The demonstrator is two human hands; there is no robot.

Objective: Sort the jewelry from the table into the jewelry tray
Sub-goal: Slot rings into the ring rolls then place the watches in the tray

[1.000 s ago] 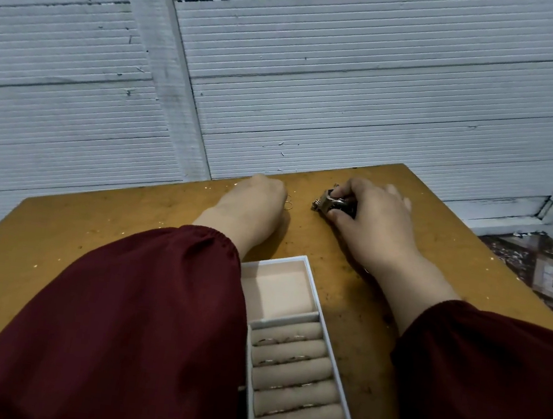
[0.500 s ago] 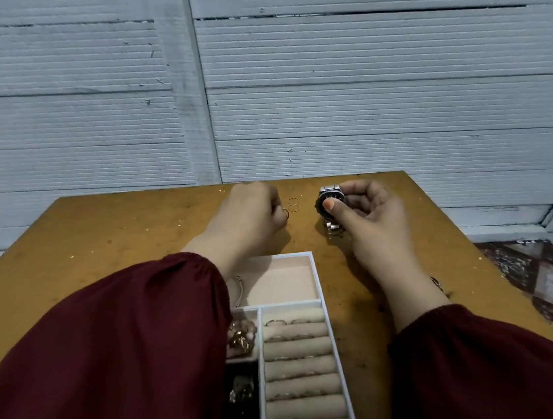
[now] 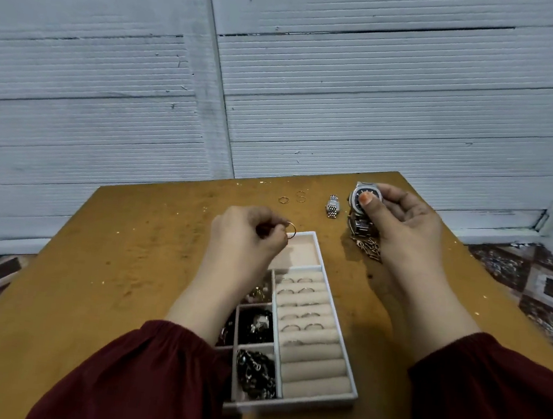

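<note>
A white ribbed panel wall (image 3: 386, 84) fills the upper half of the view. Below it stands an orange-brown wooden table (image 3: 124, 261), scuffed and speckled, with patterned floor tiles (image 3: 535, 283) on either side. Two dark red gathered sleeves (image 3: 131, 382) reach in from the bottom edge.

A long white jewelry tray with beige velvet lining (image 3: 297, 405) lies on the table between the forearms. Its right column holds padded beige ring rolls (image 3: 306, 361), and several thin rings sit in the farther rolls. The compartments on its left hold tangled dark and metallic jewelry (image 3: 256, 376).

The right hand (image 3: 404, 224) is raised over the far right part of the table. Its fingers are curled round a large silver wristwatch with a dark dial (image 3: 358, 201), and the thumb presses on the face. The metal band hangs below the hand. A gold link chain (image 3: 369, 247) shows just under the band; I cannot tell whether it is held or lies on the table.

The left hand (image 3: 248, 237) hovers at the tray's far left corner, fingers curled, pinching a thin gold ring (image 3: 291, 230) at its fingertips just above the tray's far compartment.

A small silver metal-band watch (image 3: 333, 207) lies on the table beyond the tray, just left of the held watch. Farther left lie a few thin gold wire rings (image 3: 283, 200), close together near the table's far edge.
</note>
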